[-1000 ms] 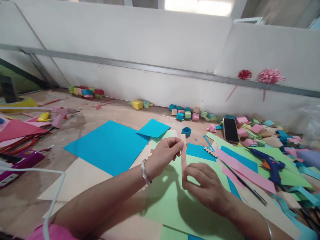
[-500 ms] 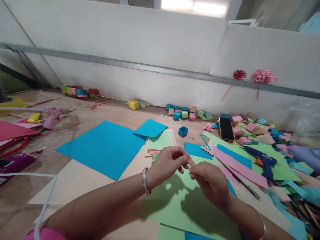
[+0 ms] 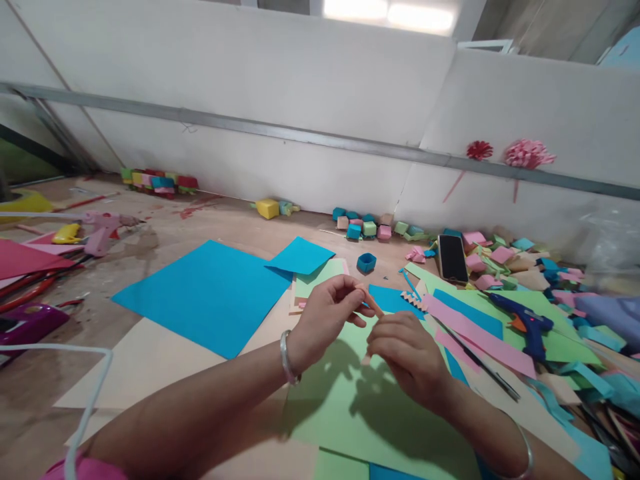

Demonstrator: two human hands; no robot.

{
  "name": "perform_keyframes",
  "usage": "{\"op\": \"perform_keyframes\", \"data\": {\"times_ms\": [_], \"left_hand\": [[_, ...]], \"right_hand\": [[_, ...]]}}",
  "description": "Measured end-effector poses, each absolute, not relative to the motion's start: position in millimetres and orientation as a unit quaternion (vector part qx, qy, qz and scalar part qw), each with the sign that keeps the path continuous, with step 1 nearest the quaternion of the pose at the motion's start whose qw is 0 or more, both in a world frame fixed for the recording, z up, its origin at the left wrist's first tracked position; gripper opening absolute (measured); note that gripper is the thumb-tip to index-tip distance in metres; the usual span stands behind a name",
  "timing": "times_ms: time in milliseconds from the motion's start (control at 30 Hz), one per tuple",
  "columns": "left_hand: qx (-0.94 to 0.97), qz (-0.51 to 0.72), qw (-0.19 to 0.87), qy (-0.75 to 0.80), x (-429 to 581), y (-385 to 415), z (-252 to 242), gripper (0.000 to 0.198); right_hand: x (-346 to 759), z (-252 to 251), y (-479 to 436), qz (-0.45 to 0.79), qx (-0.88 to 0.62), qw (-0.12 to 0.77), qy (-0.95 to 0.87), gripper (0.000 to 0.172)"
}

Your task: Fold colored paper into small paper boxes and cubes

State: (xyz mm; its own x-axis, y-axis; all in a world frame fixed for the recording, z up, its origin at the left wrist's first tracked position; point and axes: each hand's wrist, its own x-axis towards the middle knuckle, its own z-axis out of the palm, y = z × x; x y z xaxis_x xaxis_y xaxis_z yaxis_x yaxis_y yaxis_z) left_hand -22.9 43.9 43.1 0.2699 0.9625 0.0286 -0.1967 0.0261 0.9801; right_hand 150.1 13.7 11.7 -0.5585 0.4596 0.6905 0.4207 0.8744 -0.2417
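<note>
My left hand [image 3: 327,317] pinches the upper end of a narrow peach paper strip [image 3: 374,308] above a light green sheet [image 3: 345,400]. My right hand [image 3: 405,350] is closed round the strip's lower part, so most of the strip is hidden by its fingers. Both wrists wear a thin metal bangle. Both hands hover just over the table, close together and nearly touching.
A large blue sheet [image 3: 210,293] lies to the left. A blue glue gun [image 3: 525,323], a phone [image 3: 451,258], pink strips [image 3: 480,333] and paper scraps crowd the right. Small paper boxes [image 3: 367,228] line the back wall. Pink glue gun [image 3: 103,227] and red paper lie far left.
A second ago the strip stood upright and full length between my hands. It now is tilted and mostly hidden, with my right hand moved up close to my left.
</note>
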Motion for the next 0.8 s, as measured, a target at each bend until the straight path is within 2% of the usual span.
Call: {"op": "perform_keyframes", "data": {"times_ms": [100,167,400,500,633,800], "left_hand": [[0.500,0.474,0.623,0.370,-27.0,47.5,46.7,0.016],[0.498,0.469,0.629,0.370,-30.9,50.2,49.1,0.017],[0.373,0.389,0.767,0.349,-39.5,58.8,54.5,0.016],[0.328,0.343,0.811,0.343,-36.7,56.5,52.6,0.014],[0.353,0.290,0.812,0.362,-28.7,47.0,43.8,0.025],[0.426,0.270,0.781,0.368,-21.9,34.5,38.8,0.029]], "right_hand": [[149.0,13.0,12.6,-0.090,-0.194,0.324,-0.922,0.011],[148.4,15.7,10.9,-0.119,-0.174,0.307,-0.928,0.009],[146.8,36.2,-0.6,-0.070,-0.121,0.364,-0.921,0.019],[147.3,43.7,-9.7,-0.084,-0.119,0.372,-0.917,0.014],[149.3,53.6,-18.8,-0.099,-0.109,0.366,-0.919,0.019],[151.4,49.5,-17.9,-0.017,-0.119,0.364,-0.924,0.025]]}}
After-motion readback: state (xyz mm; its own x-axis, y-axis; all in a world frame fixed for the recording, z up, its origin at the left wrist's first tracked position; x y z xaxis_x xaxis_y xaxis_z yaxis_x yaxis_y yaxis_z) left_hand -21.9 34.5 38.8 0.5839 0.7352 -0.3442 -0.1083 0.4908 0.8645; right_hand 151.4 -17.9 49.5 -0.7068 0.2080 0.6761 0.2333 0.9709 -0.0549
